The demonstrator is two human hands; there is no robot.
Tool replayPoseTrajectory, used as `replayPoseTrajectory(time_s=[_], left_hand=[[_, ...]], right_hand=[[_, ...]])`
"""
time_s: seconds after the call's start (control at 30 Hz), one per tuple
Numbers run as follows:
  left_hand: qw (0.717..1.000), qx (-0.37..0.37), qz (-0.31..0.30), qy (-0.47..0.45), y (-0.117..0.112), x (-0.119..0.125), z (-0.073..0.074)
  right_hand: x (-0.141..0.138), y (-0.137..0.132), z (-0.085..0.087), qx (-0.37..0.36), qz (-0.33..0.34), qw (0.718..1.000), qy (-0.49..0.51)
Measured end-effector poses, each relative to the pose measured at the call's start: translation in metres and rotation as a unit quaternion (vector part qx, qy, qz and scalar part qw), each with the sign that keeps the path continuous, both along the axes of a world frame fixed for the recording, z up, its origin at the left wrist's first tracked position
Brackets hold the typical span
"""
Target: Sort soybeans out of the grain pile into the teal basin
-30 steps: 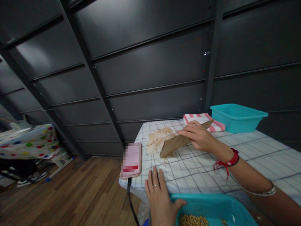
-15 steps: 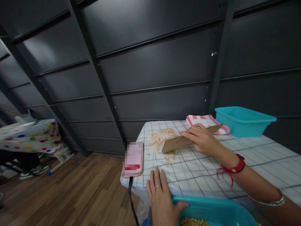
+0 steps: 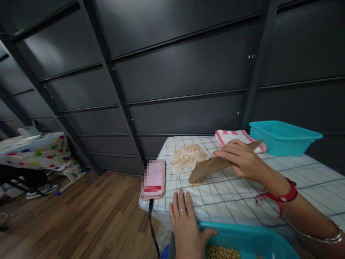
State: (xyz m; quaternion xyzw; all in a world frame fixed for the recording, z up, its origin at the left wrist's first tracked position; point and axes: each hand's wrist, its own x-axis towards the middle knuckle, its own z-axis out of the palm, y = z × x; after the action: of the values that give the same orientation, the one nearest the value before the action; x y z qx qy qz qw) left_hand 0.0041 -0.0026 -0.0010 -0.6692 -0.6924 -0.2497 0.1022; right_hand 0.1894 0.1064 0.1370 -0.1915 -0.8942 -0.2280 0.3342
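Note:
My right hand grips a flat piece of brown cardboard, tilted with its lower edge at the tablecloth. Some yellow kernels lie along that edge. Just behind and to the left of it spreads a pile of white grains mixed with yellow kernels. My left hand holds nothing. Its fingers stretch over the table's front edge, and its thumb lies over the rim of a turquoise tub at the bottom of the view. Inside the tub are yellow-brown kernels.
A phone in a pink case with a black strap lies at the table's left edge. At the back right stand a folded red-and-white striped cloth and a second turquoise tub. Another table with a dotted cloth is far left.
The cardboard in my right hand has come toward me and a little right, pulling kernels away from the pile. My left hand stays by the tub. The view has shifted slightly.

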Motion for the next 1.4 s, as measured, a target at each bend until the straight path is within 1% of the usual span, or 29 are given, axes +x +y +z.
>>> replayPoseTrajectory(time_s=[0.17,0.27,0.5,0.7,0.83,0.93,1.07,1.27,1.4], left_hand=[[1.000,-0.008,0.001,-0.002,-0.0006,0.0005,0.0022],[1.000,-0.016,-0.002,-0.006,-0.0004,0.0005,0.0037],[1.000,-0.012,0.000,-0.007,-0.0004,0.0012,0.0042],[1.000,-0.001,0.000,-0.001,-0.0008,0.0017,0.0031],[1.000,0.000,-0.002,-0.002,-0.0004,0.0010,0.0022],[1.000,0.000,-0.003,-0.003,-0.0001,0.0009,0.0016],[1.000,0.005,-0.005,-0.001,0.0004,0.0013,0.0011],[1.000,0.010,-0.004,-0.001,0.0002,0.0012,0.0006],[1.000,0.000,-0.005,-0.004,-0.0004,0.0015,0.0016]], right_hand=[[-0.0014,0.0030,-0.0023,0.039,-0.054,0.998,-0.002],[-0.0035,0.0036,-0.0037,0.041,-0.072,0.996,-0.015],[0.0002,0.0008,-0.0020,0.016,-0.041,0.999,-0.005],[0.0011,0.0010,-0.0025,0.018,-0.071,0.997,-0.014],[0.0023,0.0005,-0.0017,-0.005,-0.063,0.998,-0.013],[0.0032,0.0004,-0.0009,0.008,-0.058,0.998,-0.006],[0.0024,-0.0001,-0.0006,0.026,-0.080,0.996,-0.032],[0.0029,-0.0025,0.0018,0.032,-0.059,0.997,-0.030],[0.0031,-0.0034,0.0027,0.030,-0.074,0.996,-0.026]])
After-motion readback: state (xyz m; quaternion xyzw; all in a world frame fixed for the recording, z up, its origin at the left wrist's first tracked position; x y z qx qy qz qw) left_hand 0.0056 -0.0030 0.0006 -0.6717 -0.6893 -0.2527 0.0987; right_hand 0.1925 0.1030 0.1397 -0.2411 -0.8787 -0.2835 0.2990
